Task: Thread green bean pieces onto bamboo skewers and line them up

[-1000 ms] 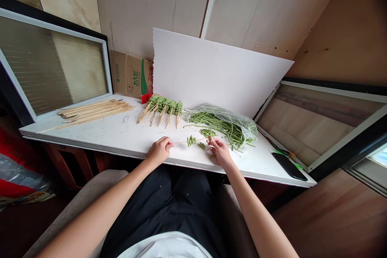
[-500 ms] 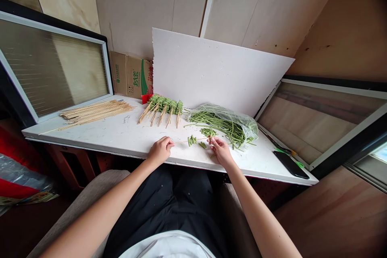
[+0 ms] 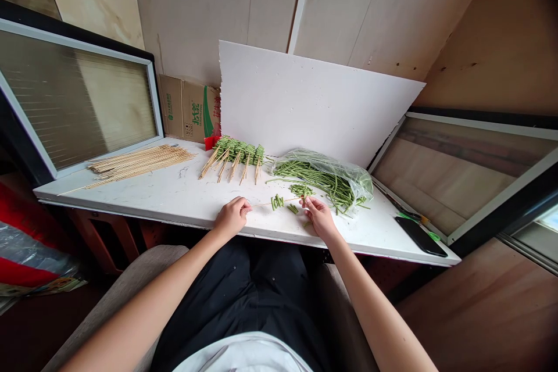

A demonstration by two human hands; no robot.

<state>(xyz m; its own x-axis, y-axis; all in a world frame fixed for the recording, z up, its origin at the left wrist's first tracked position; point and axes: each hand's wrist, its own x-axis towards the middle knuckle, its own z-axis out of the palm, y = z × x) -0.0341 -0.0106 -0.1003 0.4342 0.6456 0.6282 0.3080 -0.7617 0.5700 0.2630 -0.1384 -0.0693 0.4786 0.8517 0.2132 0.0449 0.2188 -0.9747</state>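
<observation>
My left hand (image 3: 232, 215) is closed round the near end of a thin bamboo skewer (image 3: 261, 204). Several cut green bean pieces (image 3: 276, 202) are threaded side by side on the skewer. At its other end my right hand (image 3: 319, 214) pinches what looks like a green bean piece (image 3: 302, 200) against the tip, partly covered by the fingers. Loose cut pieces (image 3: 293, 208) lie on the white tabletop just left of that hand, and a small pile of cut beans (image 3: 300, 189) sits right behind it.
Finished bean skewers (image 3: 239, 154) are stacked at the back, beside a cardboard box (image 3: 187, 107). Bare bamboo skewers (image 3: 139, 163) lie at the left. Long green beans spill from a clear plastic bag (image 3: 357, 177). A black phone (image 3: 421, 236) rests near the right edge.
Hardly anything differs. Both hands keep the same hold, and the view has shifted very slightly.
</observation>
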